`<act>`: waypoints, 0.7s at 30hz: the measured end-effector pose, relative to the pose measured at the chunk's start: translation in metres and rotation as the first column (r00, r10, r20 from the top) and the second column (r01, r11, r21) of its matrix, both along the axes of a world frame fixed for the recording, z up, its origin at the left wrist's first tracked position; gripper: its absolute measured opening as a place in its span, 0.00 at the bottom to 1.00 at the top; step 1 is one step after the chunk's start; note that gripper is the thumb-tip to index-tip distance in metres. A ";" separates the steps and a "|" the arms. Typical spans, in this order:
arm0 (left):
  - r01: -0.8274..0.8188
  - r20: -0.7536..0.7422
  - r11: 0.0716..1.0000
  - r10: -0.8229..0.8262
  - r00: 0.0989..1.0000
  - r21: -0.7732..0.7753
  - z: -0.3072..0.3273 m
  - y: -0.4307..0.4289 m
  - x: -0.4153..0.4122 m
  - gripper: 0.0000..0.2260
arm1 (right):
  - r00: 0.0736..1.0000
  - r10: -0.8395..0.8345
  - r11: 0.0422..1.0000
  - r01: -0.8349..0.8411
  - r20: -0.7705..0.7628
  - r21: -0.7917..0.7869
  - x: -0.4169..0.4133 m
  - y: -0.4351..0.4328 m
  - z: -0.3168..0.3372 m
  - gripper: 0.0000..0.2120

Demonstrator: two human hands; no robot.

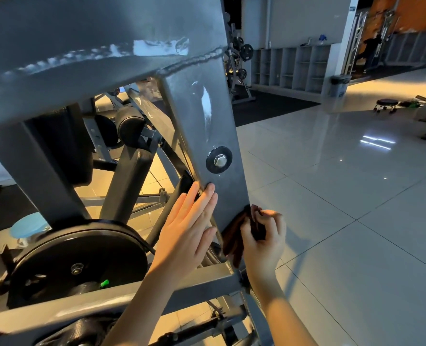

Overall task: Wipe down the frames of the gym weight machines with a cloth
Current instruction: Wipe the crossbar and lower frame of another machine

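While the left hand (189, 228) lies flat, fingers (207, 198) straight, on the left edge of the grey frame upright (207, 116), the right hand (265, 245) clutches a dark cloth (232, 239) against its lower right edge. Tiled floor (344, 221) lies open rightward; a weight plate (82, 255) crowds the left.

Rolling stool (385, 105), grey bin (339, 86) (by shelves (291, 66))

No readable txt, labels, brands or nos. anywhere; machine frame (207, 116) bears no legible markings.
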State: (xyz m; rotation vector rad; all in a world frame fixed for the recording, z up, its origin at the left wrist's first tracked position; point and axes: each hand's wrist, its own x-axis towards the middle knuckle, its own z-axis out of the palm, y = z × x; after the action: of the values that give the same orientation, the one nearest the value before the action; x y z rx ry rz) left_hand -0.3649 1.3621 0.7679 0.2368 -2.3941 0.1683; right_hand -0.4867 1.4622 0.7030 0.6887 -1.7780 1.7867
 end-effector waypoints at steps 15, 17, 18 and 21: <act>-0.022 0.014 1.000 0.021 1.000 0.020 0.000 0.005 0.001 0.23 | 0.997 0.008 0.999 -0.005 -0.081 0.037 0.012 0.002 0.016 0.11; -0.002 0.020 1.000 0.001 1.000 0.026 -0.002 0.004 0.004 0.22 | 0.982 0.007 1.000 -0.003 -0.190 0.023 0.015 -0.004 0.049 0.08; 0.013 0.008 0.999 -0.013 1.000 0.042 -0.001 0.004 0.004 0.22 | 0.973 0.000 1.000 0.004 -0.229 0.017 0.014 -0.007 0.062 0.08; 0.066 -0.087 0.986 -0.053 0.995 0.155 0.016 0.009 0.002 0.23 | 0.947 0.002 1.000 0.009 -0.322 0.030 0.010 -0.009 0.062 0.09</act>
State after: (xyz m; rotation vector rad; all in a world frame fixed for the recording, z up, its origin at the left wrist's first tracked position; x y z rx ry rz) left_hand -0.3632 1.3711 0.7835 0.2397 -2.3310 -0.0578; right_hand -0.4770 1.4536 0.7654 0.9316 -1.5865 1.5421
